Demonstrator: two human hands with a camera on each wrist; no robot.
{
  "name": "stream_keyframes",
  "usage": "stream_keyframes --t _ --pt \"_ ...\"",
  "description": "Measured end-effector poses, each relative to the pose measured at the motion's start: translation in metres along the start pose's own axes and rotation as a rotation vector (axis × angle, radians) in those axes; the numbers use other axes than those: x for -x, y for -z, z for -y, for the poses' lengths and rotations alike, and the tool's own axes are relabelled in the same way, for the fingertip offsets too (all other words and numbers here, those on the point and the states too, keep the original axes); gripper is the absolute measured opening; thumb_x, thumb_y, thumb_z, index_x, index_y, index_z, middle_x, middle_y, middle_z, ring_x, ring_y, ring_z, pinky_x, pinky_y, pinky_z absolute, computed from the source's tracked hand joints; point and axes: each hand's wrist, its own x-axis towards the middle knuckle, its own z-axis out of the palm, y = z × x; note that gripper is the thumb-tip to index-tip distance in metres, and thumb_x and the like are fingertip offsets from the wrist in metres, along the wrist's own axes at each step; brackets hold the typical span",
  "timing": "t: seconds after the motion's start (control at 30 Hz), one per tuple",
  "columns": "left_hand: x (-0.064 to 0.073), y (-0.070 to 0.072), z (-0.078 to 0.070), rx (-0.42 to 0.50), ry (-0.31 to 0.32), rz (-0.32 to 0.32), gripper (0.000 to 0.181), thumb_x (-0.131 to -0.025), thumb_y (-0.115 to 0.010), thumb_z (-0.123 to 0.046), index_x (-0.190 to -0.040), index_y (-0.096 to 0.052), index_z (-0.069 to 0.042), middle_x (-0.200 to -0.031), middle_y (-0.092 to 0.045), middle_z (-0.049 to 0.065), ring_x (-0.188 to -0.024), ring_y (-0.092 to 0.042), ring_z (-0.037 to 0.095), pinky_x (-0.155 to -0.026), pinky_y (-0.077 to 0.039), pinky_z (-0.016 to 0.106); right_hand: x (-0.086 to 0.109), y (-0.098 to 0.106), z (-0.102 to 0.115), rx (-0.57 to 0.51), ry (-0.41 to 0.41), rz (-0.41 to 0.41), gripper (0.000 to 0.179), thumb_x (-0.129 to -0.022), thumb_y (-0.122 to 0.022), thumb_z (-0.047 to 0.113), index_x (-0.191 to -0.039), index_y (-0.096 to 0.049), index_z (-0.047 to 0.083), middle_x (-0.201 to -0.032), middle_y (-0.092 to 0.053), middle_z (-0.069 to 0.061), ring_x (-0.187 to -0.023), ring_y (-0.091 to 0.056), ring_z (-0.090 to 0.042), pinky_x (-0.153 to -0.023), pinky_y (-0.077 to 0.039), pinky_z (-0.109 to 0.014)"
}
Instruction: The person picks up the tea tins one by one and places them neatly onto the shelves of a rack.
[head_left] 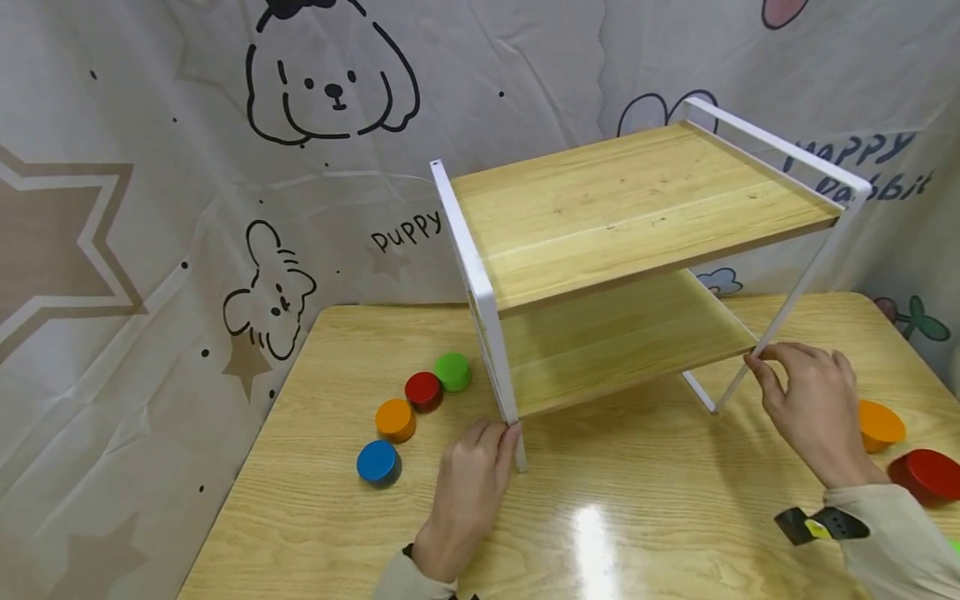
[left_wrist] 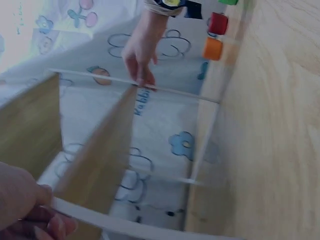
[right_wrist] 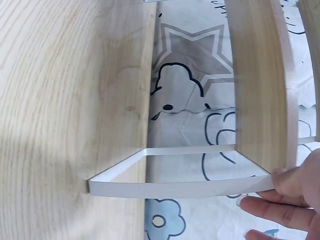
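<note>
A two-tier shelf rack with light wooden boards (head_left: pixel 645 208) and white flat side frames (head_left: pixel 472 250) takes up the middle of the head view. My left hand (head_left: pixel 471 475) pinches the left front leg, just below the lower board (head_left: pixel 630 342). On the other side, my right hand (head_left: pixel 813 400) grips the right front leg near that board's corner. The right wrist view shows the thumb and fingers of the right hand (right_wrist: pixel 295 192) at the joint of frame and board. Whether the feet touch the table cannot be told.
Left of the rack, blue (head_left: pixel 378 463), orange (head_left: pixel 395 420), red (head_left: pixel 423 392) and green (head_left: pixel 452 372) round blocks form a slanting row. Orange (head_left: pixel 881 426) and red (head_left: pixel 927 477) round blocks lie beside my right wrist. A printed cloth (head_left: pixel 525 100) hangs behind the wooden table (head_left: pixel 300 517).
</note>
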Motion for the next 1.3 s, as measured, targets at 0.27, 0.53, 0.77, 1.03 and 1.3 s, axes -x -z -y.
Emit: stream_keyframes --t 0.27,0.53,0.77,1.03,1.3 --pt "-0.015 0.01 -0.011 -0.073 0.065 0.021 0.031 -0.092 -0.064 -0.024 -0.07 -0.062 -0.003 -0.058 -0.052 0.003 -0.045 -0.046 0.007 -0.041 -0.033 0.012 -0.011 0.017 0.004 -0.007 0.042 0.049 0.035 -0.098 -0.053 0.021 -0.101 -0.064 -0.012 -0.101 -0.063 -0.035 -0.095 -0.053 -0.054 -0.085 -0.036 -0.066" --pt "-0.015 0.003 -0.013 -0.178 0.035 0.029 0.027 -0.091 -0.065 -0.019 -0.071 -0.059 -0.001 -0.054 -0.044 0.001 -0.041 -0.045 0.01 -0.037 -0.034 0.016 -0.017 0.018 0.007 0.103 0.06 -0.002 0.026 -0.091 -0.063 0.014 -0.09 -0.063 -0.011 -0.082 -0.065 -0.032 -0.052 -0.055 -0.037 -0.044 -0.043 -0.043" --pt "-0.019 0.003 -0.014 -0.167 0.052 0.064 0.027 -0.094 -0.061 -0.018 -0.075 -0.061 0.001 -0.055 -0.045 0.002 -0.042 -0.046 0.01 -0.037 -0.034 0.016 -0.015 0.019 0.006 0.139 0.083 -0.036 0.027 -0.091 -0.063 0.015 -0.086 -0.064 -0.011 -0.074 -0.064 -0.029 -0.041 -0.045 -0.024 -0.039 -0.03 -0.027" --pt "-0.034 -0.002 0.0 -0.183 0.05 0.058 0.025 -0.093 -0.062 -0.02 -0.078 -0.061 0.0 -0.056 -0.047 0.003 -0.044 -0.05 0.014 -0.038 -0.037 0.02 -0.003 0.024 0.011 0.164 0.094 -0.074 0.028 -0.09 -0.063 0.015 -0.083 -0.065 -0.012 -0.07 -0.065 -0.028 -0.037 -0.039 -0.019 -0.036 -0.024 -0.029" --pt "-0.051 -0.004 0.009 -0.165 0.067 0.07 0.027 -0.095 -0.059 -0.022 -0.083 -0.063 0.002 -0.06 -0.052 0.005 -0.046 -0.053 0.015 -0.04 -0.041 0.02 0.006 0.028 0.022 0.183 0.062 -0.104 0.029 -0.09 -0.061 0.016 -0.082 -0.066 -0.011 -0.065 -0.064 -0.024 -0.037 -0.034 -0.017 -0.036 -0.021 -0.029"
